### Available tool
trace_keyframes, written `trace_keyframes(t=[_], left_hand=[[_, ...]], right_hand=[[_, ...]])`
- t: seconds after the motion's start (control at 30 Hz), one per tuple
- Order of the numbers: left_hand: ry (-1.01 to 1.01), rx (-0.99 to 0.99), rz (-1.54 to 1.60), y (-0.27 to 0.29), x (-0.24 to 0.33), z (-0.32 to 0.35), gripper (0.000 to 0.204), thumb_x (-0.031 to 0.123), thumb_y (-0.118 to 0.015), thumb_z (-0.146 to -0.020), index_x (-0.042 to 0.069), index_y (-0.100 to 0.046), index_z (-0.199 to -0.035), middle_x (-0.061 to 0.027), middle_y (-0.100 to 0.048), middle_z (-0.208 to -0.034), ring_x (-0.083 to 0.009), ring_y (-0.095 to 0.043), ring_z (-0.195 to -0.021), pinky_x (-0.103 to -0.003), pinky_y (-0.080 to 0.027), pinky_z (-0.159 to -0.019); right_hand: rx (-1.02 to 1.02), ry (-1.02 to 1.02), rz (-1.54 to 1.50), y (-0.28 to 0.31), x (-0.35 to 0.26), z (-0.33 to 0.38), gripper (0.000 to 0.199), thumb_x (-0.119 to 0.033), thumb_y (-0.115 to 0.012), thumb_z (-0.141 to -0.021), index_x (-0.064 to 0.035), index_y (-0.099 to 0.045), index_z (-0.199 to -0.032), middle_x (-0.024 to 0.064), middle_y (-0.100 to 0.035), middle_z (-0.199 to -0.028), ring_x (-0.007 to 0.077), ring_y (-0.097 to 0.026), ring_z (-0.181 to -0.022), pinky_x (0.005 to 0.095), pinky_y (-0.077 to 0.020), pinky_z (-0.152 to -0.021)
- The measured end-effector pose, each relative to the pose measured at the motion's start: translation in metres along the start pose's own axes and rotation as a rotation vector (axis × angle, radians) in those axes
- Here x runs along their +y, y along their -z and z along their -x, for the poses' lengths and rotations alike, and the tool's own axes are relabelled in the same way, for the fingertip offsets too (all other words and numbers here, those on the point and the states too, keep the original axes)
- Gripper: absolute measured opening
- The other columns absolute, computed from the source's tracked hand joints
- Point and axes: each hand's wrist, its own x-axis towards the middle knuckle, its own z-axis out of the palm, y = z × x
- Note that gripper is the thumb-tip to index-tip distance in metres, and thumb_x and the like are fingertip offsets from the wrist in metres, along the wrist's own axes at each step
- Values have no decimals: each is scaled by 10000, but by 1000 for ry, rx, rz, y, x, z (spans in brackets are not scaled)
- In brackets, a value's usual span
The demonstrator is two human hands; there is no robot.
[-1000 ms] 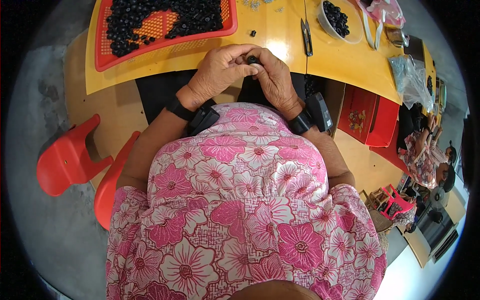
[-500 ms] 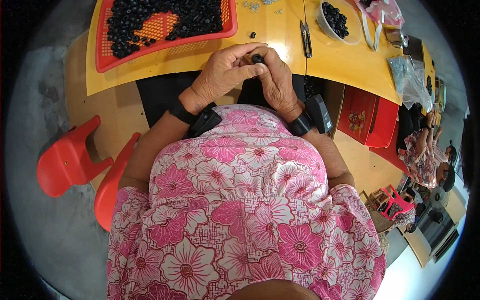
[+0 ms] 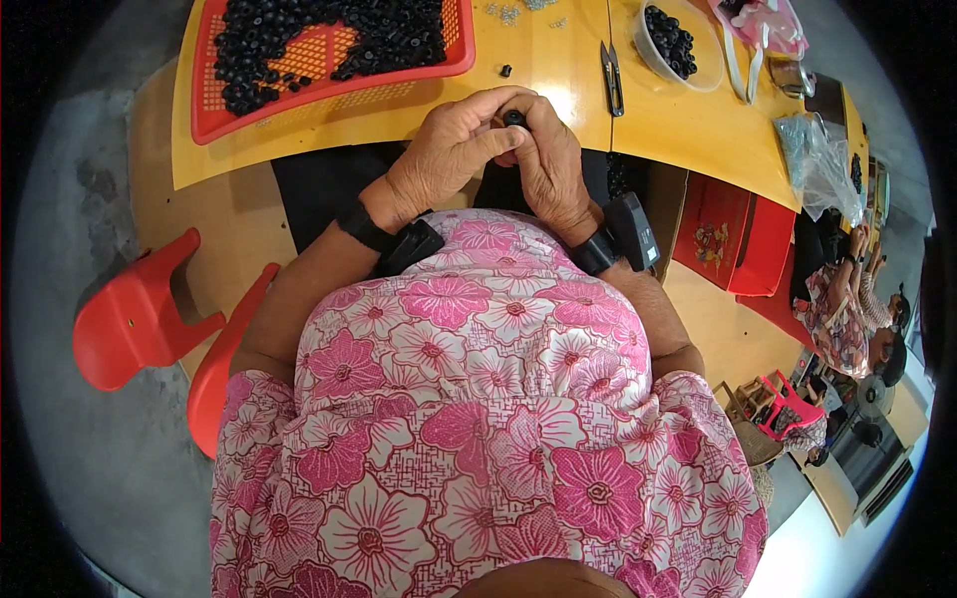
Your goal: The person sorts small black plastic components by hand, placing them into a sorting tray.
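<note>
My left hand (image 3: 455, 142) and my right hand (image 3: 550, 159) meet just in front of the yellow table's near edge. Pinched between their thumbs and fingers is a small round black part (image 3: 514, 119) with a hole in its top. Both hands are closed on it, and its lower portion is hidden by the fingers. Another small black part (image 3: 505, 71) lies by itself on the table (image 3: 558, 85) just beyond my hands. A red plastic basket (image 3: 329, 112) at the far left holds many similar black parts (image 3: 249, 50).
Thread snips (image 3: 612, 82) lie right of my hands, beside a clear tub (image 3: 707, 72) of black parts. Small silvery pieces (image 3: 508, 15) are scattered at the back. A plastic bag (image 3: 822, 159) hangs at the right edge. Red chairs (image 3: 140, 314) stand left; other people sit far right.
Almost nothing differs. My hands stay together around the black part, with only a very slight shift of the fingers.
</note>
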Motion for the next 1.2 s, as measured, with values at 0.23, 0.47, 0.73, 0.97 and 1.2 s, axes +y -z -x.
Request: trace_keyframes(t=[0.23,0.47,0.73,0.97,1.2], left_hand=[[-17,54,-64,-4,3,-2,410,156,-540,-922,-17,-456,-1284,-57,-584,-1013,-95,-591,-847,-215,-520,-724],[-20,169,-79,1,9,0,294,84,-603,-867,14,-592,-1153,-22,-615,-841,-61,-598,-710,-192,-524,-633],[-51,225,-162,1,11,-2,197,53,-574,-881,22,-629,-1068,-7,-617,-798,-41,-576,-692,-177,-501,-600],[-27,231,-193,3,10,-3,185,43,-580,-873,16,-630,-1049,-14,-621,-833,-43,-578,-698,-173,-494,-595],[-110,226,-236,5,7,-3,173,42,-585,-865,13,-628,-1030,-11,-605,-878,-54,-584,-718,-184,-493,-620]], right_hand=[[23,11,-41,0,10,0,198,-183,-427,-948,-24,-487,-1049,164,-546,-827,311,-586,-750,343,-469,-661],[-155,-391,-1120,7,1,-3,306,-261,-414,-964,15,-498,-1069,0,-487,-785,81,-420,-653,180,-357,-602],[-105,-467,-1419,1,8,-2,334,-294,-445,-963,21,-495,-1063,42,-456,-767,155,-457,-693,302,-443,-650],[-112,-530,-1412,4,9,-3,320,-307,-465,-957,2,-509,-1027,35,-467,-779,156,-489,-715,312,-464,-672],[-153,-508,-1171,9,10,-6,299,-309,-488,-948,-16,-546,-969,9,-489,-751,106,-464,-626,298,-477,-653]])
